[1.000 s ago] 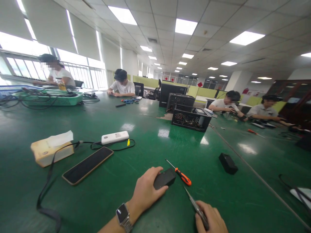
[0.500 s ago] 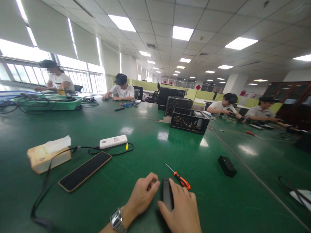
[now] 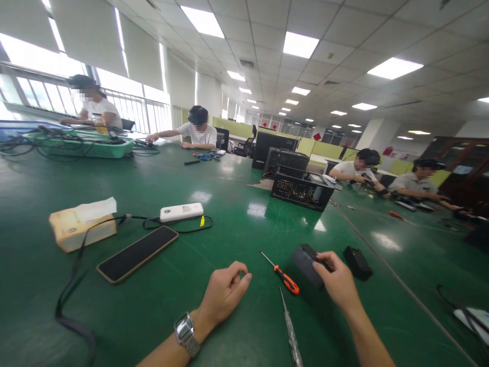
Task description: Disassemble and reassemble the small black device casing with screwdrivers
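Observation:
My right hand [image 3: 336, 278] grips a flat black box-shaped device [image 3: 307, 265] by its right edge, tilted and slightly blurred over the table. Resting on the green tabletop, my left hand [image 3: 229, 290] is loosely curled with nothing visible in it; its wrist wears a silver watch [image 3: 184, 329]. Between the hands lies an orange-and-black screwdriver [image 3: 287, 280], its tip pointing away to the left. Nearer to me is a thin pointed tool with a greyish, translucent-looking handle [image 3: 291, 334]. Just beyond the right hand sits a small black block [image 3: 357, 263].
At left are a phone [image 3: 137, 255], a tissue pack [image 3: 82, 232], and a white stick-like device [image 3: 181, 212] with a black cable. An opened computer case [image 3: 301, 189] stands farther back. A green basket [image 3: 114, 149] holds cables. Several people sit around the table.
My right hand has lifted the black device off the table and carried it right and away from me. The pointed tool now shows. My left hand stays almost in place.

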Demonstrator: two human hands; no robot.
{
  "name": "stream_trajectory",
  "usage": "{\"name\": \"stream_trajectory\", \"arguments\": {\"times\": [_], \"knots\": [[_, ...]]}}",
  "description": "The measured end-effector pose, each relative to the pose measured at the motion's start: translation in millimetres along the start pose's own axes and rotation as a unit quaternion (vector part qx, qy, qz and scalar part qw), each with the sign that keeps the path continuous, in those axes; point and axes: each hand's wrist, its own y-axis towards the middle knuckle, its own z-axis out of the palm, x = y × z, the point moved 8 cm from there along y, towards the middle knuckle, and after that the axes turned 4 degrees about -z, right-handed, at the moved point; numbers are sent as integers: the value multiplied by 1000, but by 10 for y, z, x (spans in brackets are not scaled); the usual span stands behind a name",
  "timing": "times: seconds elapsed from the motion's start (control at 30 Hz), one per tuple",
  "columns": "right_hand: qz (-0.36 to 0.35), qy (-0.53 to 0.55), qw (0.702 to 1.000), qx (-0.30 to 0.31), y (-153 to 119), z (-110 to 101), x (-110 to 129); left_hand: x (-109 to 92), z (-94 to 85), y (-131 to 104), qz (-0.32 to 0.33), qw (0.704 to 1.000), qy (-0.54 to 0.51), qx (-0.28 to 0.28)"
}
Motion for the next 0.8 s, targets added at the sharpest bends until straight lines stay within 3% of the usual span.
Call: {"name": "stream_trajectory", "arguments": {"times": [0.1, 0.33, 0.8], "knots": [[-7, -45, 998, -31, 117, -26, -297, -27, 80, -4, 6, 1000, 10, 27], [-11, -123, 992, -5, 82, 157, -564, -37, 73, 19, 19, 999, 25, 28], [15, -224, 974, 39, 131, 146, -554, -53, 117, 2, 27, 998, 37, 52]]}}
